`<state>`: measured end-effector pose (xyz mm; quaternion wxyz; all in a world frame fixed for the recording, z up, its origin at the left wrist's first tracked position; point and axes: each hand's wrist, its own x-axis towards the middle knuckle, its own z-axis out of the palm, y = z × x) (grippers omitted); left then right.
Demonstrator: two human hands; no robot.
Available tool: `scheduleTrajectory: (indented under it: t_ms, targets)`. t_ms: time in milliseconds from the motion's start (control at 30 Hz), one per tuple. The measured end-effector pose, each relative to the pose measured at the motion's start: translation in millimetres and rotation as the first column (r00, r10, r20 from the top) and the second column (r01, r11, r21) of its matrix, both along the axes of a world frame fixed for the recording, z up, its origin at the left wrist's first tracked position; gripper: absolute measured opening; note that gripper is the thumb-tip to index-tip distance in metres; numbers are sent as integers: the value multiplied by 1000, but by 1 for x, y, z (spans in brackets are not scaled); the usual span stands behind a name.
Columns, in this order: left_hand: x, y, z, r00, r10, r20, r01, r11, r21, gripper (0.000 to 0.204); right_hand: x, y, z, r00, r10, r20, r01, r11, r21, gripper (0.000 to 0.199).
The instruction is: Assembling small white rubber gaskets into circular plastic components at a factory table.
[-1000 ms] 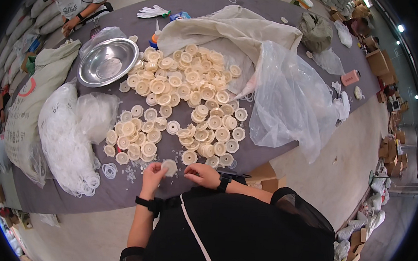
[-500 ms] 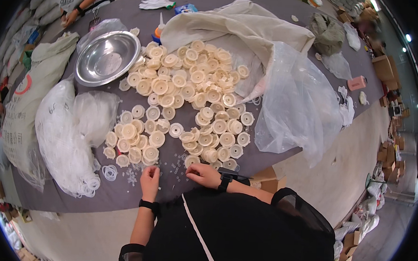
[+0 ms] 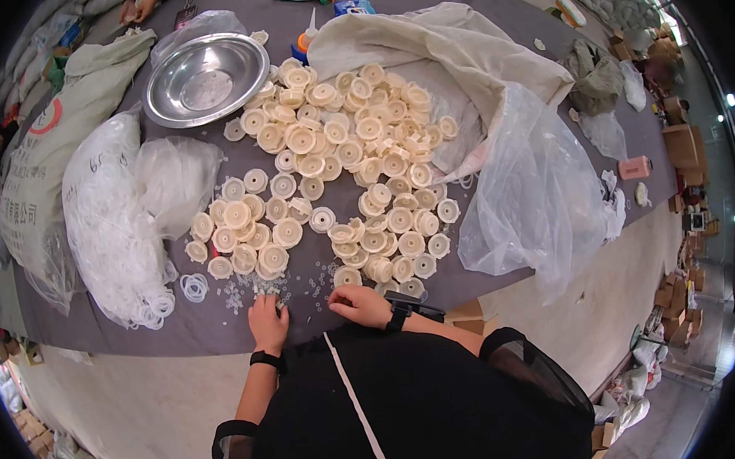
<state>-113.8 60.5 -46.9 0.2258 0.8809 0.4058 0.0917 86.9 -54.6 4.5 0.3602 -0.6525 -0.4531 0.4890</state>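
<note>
My left hand (image 3: 268, 324) reaches onto a scatter of tiny translucent pieces (image 3: 236, 292) near the table's front edge. Its fingers are stretched out with small gaps between them, and the tips touch the pieces. To its right, my right hand (image 3: 361, 306) rests with fingers curled inward; whatever they may hold is hidden. Just beyond both hands lie cream, round plastic caps with notched rims, one group (image 3: 273, 258) ahead of the left hand and another (image 3: 378, 268) ahead of the right. A larger heap of the same caps (image 3: 353, 128) spreads farther back.
A steel basin (image 3: 160, 107) stands back left, beside clear bags (image 3: 103, 222) of white rings. A few loose rings (image 3: 193, 286) lie nearby. A cloth sack (image 3: 446, 45) and plastic sheet (image 3: 521, 188) cover the right. Another person's hands (image 3: 137, 9) show at far left.
My left hand has gone from a closed pinch to stretched fingers on the tiny pieces. My right hand stays curled in nearly the same place. The view has shifted slightly.
</note>
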Motion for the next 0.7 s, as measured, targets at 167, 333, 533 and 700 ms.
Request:
scheduleTrajectory:
  t_ms: [167, 333, 533, 700]
  targets:
    - [-8, 2, -6, 992, -122, -17, 123, 989, 82, 19, -2, -7, 0, 1000, -18, 2, 18, 1000, 8, 16]
    - [5, -3, 9, 971, -15, 239, 44, 992, -119, 18, -6, -8, -5, 1000, 17, 0, -17, 1000, 6, 18]
    - [49, -14, 56, 887, -150, 437, 300, 906, -298, 18, -14, -1, -11, 785, -237, -572, 94, 959, -268, 25]
    - [63, -8, 40, 900, -24, 435, 241, 860, -450, 17, -6, -7, -19, 658, -521, -543, 397, 854, -337, 22]
